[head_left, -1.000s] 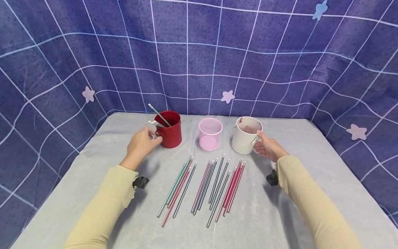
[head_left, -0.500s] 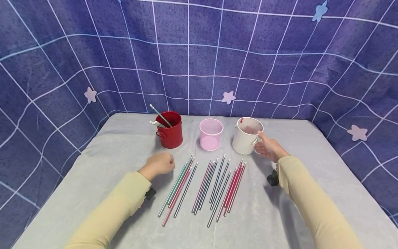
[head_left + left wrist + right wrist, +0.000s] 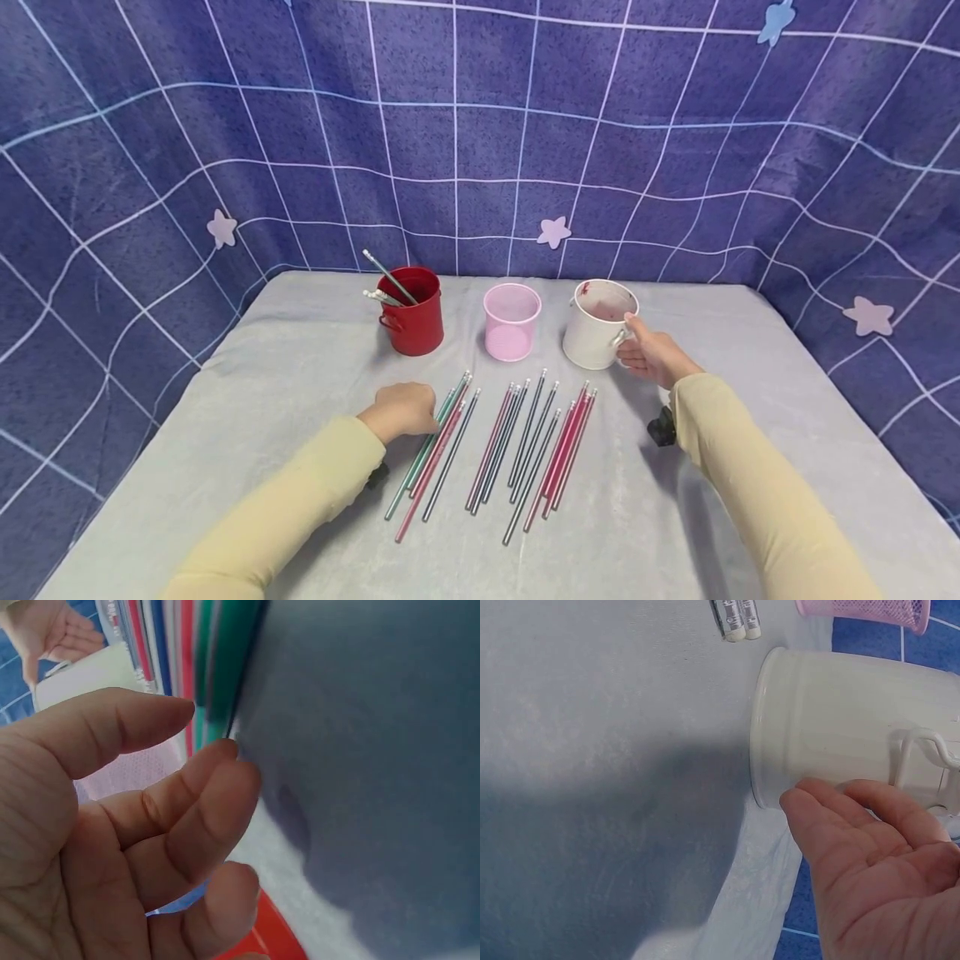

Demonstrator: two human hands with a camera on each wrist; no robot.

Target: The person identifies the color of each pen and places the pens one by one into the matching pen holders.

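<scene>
Green pencils point(image 3: 406, 483) are lying on the bench point(image 3: 622, 517), long axes slanting, erasers point(image 3: 467, 375) pointing away and rightward. The left hand point(image 3: 405, 408) is curving loosely over them, ungripping; the straight-fingered right hand point(image 3: 654, 357) is touching the white bucket point(image 3: 588, 337).

Head view is bright; left wrist view is dim, pencils point(image 3: 231, 660) blurred.
</scene>
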